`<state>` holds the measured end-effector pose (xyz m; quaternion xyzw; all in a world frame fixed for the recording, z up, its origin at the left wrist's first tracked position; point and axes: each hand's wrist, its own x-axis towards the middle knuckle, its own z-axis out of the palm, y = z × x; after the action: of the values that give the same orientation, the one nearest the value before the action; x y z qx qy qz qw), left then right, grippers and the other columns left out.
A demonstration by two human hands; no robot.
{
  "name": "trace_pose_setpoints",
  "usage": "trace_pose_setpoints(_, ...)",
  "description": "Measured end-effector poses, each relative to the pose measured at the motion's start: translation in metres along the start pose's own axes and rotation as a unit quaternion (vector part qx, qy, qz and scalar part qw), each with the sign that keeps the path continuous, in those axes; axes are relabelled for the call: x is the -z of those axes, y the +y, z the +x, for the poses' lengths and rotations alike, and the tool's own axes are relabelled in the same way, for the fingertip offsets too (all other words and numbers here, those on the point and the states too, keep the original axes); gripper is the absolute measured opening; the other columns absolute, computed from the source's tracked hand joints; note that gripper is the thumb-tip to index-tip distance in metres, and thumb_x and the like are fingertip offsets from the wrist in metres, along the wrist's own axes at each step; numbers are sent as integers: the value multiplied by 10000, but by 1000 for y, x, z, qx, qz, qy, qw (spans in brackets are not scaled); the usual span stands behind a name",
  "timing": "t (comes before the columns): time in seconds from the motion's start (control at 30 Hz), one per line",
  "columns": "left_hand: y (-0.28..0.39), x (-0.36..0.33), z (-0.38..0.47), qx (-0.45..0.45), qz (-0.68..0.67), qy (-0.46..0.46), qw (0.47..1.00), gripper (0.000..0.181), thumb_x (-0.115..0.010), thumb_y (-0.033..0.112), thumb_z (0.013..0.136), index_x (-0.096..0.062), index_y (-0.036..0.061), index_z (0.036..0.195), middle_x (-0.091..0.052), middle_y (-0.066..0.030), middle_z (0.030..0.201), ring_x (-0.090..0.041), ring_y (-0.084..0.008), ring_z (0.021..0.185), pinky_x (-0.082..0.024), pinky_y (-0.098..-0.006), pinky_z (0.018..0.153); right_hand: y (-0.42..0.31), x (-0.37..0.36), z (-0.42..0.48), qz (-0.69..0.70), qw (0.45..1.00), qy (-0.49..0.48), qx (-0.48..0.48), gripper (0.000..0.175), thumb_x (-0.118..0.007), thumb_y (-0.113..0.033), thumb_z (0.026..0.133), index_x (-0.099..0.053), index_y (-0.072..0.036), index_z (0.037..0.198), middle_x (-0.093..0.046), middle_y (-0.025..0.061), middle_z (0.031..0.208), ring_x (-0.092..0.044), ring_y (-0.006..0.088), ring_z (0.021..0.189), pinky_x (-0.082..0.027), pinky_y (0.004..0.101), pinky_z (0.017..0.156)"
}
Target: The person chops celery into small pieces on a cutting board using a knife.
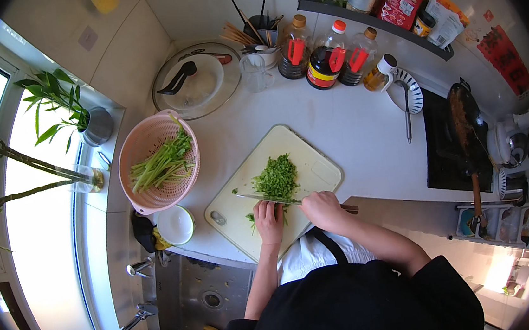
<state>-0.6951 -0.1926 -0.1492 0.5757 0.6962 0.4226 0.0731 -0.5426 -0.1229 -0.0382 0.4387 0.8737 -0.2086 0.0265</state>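
Observation:
My right hand (321, 209) grips the wooden handle of a kitchen knife (267, 198), whose blade lies across the cutting board beside a heap of finely chopped greens (276, 177). Just below the blade, my left hand (269, 221) presses uncut green stalks with its fingers against the board; most of those stalks are hidden under the hand. The pale plastic cutting board (321, 178) sits at an angle at the counter's front edge. To its left, a pink colander (127, 178) contains long green leafy stalks (161, 163).
Left of the board stands a white bowl (175, 225), above a steel sink (228, 283). Behind are a glass lid (231, 72) and soy sauce bottle (327, 58) among several bottles. A striped dish (414, 95) and a wok (477, 120) on the black hob are at right.

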Motion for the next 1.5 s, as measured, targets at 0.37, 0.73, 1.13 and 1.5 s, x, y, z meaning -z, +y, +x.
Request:
trace_pose_setpoints(0.37,4,6,4,4,21,-14,1000,251,-775,88,761,-637,40,964,-623,-138,1034,-567,-354,1032,-475,-444,892,10,-37,38,129,989,34,-61,404,-617,-379,912,-681,-28,722,-643,215,664,-653,406,658,-517,496,632)
trace_pose_setpoints(0.73,2,28,4,97,-78,-61,990,446,-822,138,745,-581,29,1104,-533,-185,1253,-535,-376,1126,-465,-438,937,26,2,-9,138,986,16,-94,411,-621,-367,910,-700,-5,733,-657,213,692,-659,406,689,-529,493,655)
trace_pose_setpoints(1.13,8,11,-12,22,78,-61,995,370,-779,155,759,-604,52,1069,-553,-173,1170,-492,-390,1151,-412,-487,972,3,12,-16,-14,1000,14,-5,244,-639,-220,866,-711,-40,718,-672,173,660,-695,341,651,-551,427,613)
trace_pose_setpoints(1.5,-1,4,-11,15,-11,-49,999,229,-723,54,792,-597,39,982,-596,-155,1103,-505,-383,1081,-426,-464,937,8,-50,31,7,998,51,20,172,-646,-174,823,-707,-58,711,-666,165,647,-690,336,628,-551,429,595)
